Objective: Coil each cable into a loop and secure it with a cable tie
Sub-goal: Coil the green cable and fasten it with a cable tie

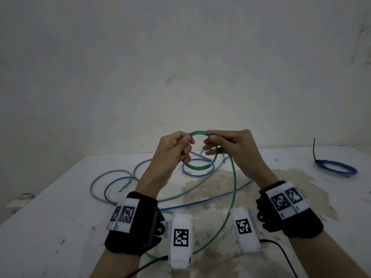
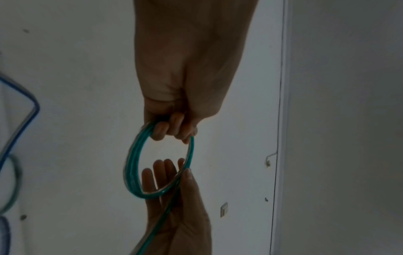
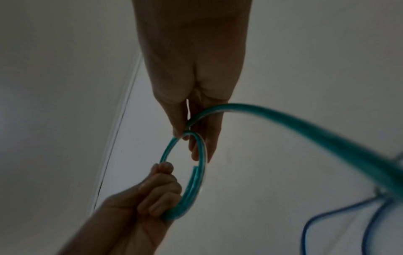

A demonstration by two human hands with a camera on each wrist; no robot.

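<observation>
Above the white table I hold a green cable wound into a small loop of a few turns. My left hand grips the loop's left side with curled fingers. My right hand pinches the cable at the loop's top right between thumb and forefinger, its other fingers straighter. The free green length hangs down from the right hand and trails across the table toward me. In the right wrist view the loop shows a cut end inside it. A loose blue cable lies in curves on the table under the hands.
A blue cable coil fastened with a black cable tie lies at the table's far right. A brownish stain covers the table's middle. A bare wall stands behind the table. Black leads run from my wrist cameras at the front.
</observation>
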